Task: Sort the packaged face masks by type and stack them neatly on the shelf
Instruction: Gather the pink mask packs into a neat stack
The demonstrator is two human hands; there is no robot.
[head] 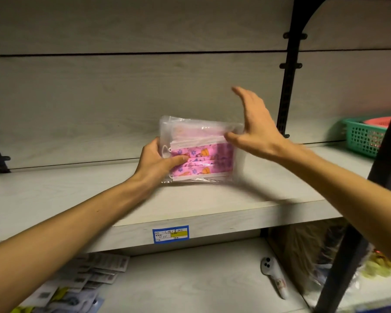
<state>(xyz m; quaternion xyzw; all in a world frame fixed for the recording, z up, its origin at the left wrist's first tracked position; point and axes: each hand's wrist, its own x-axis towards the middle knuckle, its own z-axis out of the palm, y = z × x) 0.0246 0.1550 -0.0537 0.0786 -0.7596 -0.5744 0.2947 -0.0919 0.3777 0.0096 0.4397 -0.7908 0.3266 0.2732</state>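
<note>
A clear plastic pack of pink printed face masks (203,154) stands on its edge on the pale wooden shelf (190,206), near the middle. My left hand (158,161) grips the pack's left end, thumb across the front. My right hand (255,129) is spread with straight fingers at the pack's upper right corner; its thumb touches the top edge of the plastic and the fingers point up and away.
A green mesh basket (363,137) with a red one inside sits at the shelf's far right. A black upright post (289,71) runs behind the pack. On the lower shelf lie several flat packets (86,279) and a small white handheld device (272,274). A blue price label (171,234) marks the shelf edge.
</note>
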